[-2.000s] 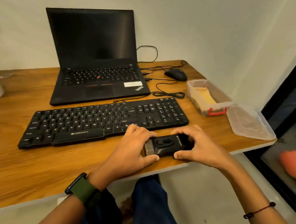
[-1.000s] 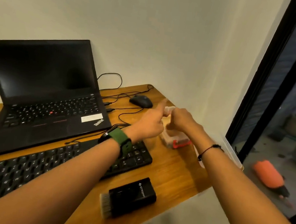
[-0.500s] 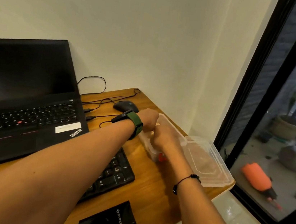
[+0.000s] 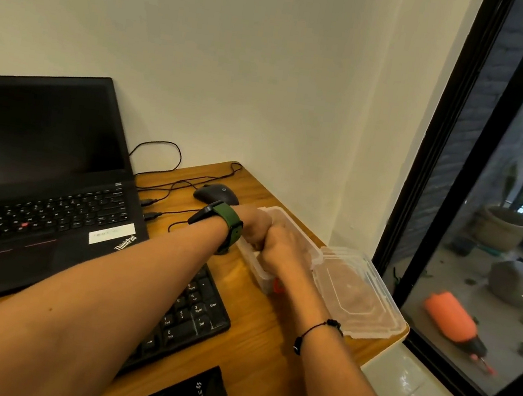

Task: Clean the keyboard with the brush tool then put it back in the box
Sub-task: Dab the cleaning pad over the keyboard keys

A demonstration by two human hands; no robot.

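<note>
Progress: the brush tool (image 4: 186, 395) lies flat on the desk (image 4: 254, 340) at the 6 o'clock edge of the view, just in front of the keyboard (image 4: 187, 312), and neither hand touches it. It is well apart from the box (image 4: 290, 223), which sits at about 3 o'clock from the keyboard's number pad. The return of the tool to the box is therefore not done. Whether the brushing is finished cannot be confirmed from this view; no debris can be made out on the visible keys.

Hands: both are at the box. The left hand (image 4: 255, 225) reaches over its near-left rim with fingers curled downward; the right hand (image 4: 283, 250) is inside or on the box with knuckles up. The fingertips of both are hidden, so what they grip, if anything, cannot be told. They appear to be working on something in the box or steadying it.

Remaining, by judgement: free the hands, lift the tool, place it in the box, and probably fit the lid (image 4: 359, 293), which lies loose at 3 o'clock of the box, by the desk corner.

Count: one keyboard, partly covered by the left forearm; one brush tool; one clear box with a red clip; one lid; one laptop (image 4: 42, 189) at 9 o'clock; one mouse (image 4: 217, 193) at 12 o'clock of the box.
</note>
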